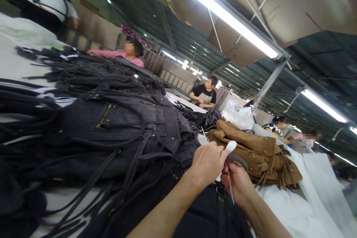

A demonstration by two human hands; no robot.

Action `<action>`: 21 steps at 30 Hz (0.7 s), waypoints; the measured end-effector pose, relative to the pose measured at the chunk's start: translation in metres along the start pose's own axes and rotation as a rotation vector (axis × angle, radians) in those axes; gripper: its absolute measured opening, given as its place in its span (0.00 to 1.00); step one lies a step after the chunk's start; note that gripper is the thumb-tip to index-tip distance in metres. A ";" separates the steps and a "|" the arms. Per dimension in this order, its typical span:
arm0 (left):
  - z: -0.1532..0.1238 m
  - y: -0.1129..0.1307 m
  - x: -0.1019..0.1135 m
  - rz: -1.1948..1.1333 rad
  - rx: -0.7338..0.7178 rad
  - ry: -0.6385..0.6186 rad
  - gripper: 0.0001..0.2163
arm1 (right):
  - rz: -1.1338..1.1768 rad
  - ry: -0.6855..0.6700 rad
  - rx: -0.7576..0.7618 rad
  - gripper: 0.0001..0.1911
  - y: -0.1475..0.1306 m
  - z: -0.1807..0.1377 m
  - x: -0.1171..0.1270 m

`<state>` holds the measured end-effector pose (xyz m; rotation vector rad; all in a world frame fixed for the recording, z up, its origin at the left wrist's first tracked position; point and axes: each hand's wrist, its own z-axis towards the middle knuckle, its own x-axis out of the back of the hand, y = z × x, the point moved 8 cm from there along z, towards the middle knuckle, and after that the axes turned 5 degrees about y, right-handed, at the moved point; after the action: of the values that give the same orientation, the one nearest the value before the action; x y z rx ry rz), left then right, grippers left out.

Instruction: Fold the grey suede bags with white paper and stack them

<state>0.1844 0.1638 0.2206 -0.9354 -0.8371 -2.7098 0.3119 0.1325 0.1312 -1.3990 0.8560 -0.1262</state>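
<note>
My left hand (208, 161) is closed, its thumb and fingers pinching a white flat piece with a rounded end (231, 146). A thin white strand (230, 187) hangs below, between my hands; whether it belongs to the same piece I cannot tell. Close beside it, my right hand (238, 182) has its fingers curled around a dark grey strap (237, 160), which bends in a loop above the fingers. Under both hands lies a black bag (200, 212) with buckled straps. Dark grey bags (139, 119) with brass zips and studs are piled to the left.
A brown fringed bag pile (251, 148) lies beyond my right hand. White plastic wrapping (292, 212) is at the right, and another white bundle (237, 113) sits behind. Long loose straps (92, 186) trail across the left. Several people work around the tables; lamps hang overhead.
</note>
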 end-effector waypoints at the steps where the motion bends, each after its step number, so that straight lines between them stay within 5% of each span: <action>1: 0.000 0.000 -0.002 -0.016 0.015 0.006 0.16 | 0.002 0.017 0.001 0.19 0.000 -0.004 0.002; 7: 0.000 0.001 -0.019 -0.155 0.016 0.021 0.12 | -0.070 0.052 -0.016 0.17 -0.008 -0.026 0.008; 13: 0.000 -0.002 -0.019 -0.129 0.025 0.141 0.11 | -0.419 -0.031 -0.199 0.23 -0.018 -0.070 0.011; 21: 0.000 0.009 -0.015 -0.364 -0.040 0.202 0.08 | -0.466 -0.084 0.172 0.23 -0.071 -0.079 0.006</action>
<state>0.1992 0.1553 0.2154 -0.5434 -0.9973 -3.0694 0.2979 0.0500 0.1973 -1.4090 0.4268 -0.4828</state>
